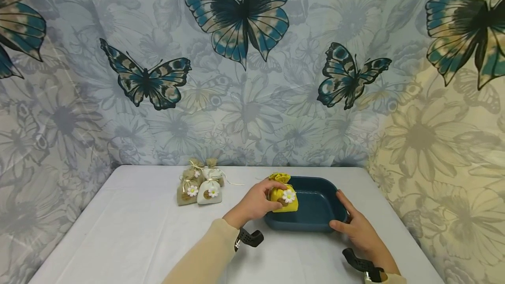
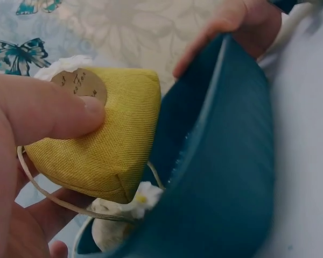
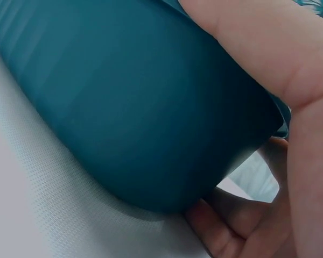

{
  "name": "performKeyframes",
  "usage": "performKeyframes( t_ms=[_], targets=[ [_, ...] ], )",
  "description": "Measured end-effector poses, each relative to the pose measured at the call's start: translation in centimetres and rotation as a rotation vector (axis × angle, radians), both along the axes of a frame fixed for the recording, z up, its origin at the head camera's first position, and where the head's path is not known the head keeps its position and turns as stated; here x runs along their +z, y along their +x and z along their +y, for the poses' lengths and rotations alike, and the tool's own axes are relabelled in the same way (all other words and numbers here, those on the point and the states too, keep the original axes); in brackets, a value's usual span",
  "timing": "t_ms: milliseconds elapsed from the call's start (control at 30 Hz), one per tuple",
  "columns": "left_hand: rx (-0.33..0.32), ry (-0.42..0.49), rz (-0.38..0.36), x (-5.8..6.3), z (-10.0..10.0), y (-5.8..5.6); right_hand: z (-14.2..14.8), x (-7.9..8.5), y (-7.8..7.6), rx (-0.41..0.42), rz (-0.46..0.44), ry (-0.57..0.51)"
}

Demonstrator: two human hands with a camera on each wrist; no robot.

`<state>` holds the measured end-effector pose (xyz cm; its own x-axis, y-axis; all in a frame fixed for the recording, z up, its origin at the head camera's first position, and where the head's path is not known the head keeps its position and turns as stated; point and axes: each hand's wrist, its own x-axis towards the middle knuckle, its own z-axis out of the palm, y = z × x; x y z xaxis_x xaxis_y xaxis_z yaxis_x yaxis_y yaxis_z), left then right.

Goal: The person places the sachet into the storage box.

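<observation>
My left hand (image 1: pixel 255 200) pinches a yellow cloth sachet (image 1: pixel 292 206) with a white daisy and a round brown label. It is held over the left end of a dark blue rectangular dish (image 1: pixel 301 226). In the left wrist view, my thumb presses the label, and a pale sachet (image 2: pixel 105 228) with a daisy lies inside the dish below. From the head view that pale one is hidden. My right hand (image 1: pixel 360 229) grips the dish's right end, thumb at the near corner and fingers along the far side.
Left of the dish, several tan sachets (image 1: pixel 184 197) and white sachets (image 1: pixel 216 186) stand bunched together, tied with thin cords and bearing daisies. A white cloth covers the table (image 1: pixel 118 227). Behind it hangs a butterfly-patterned backdrop (image 1: pixel 252 100).
</observation>
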<state>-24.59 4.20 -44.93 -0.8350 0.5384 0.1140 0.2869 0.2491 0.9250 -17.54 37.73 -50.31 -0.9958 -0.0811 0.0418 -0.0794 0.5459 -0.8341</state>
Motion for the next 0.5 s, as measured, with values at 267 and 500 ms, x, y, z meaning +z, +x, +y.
performKeyframes(
  t_ms=[267, 500],
  targets=[
    [-0.012, -0.034, 0.035, -0.8, -0.4, 0.0, 0.0, 0.1, -0.1, -0.004, 0.024, 0.032],
    [-0.013, -0.059, 0.077, -1.9, -0.6, -0.3, -0.1, 0.1, 0.0, 0.007, 0.005, -0.027]
  ],
)
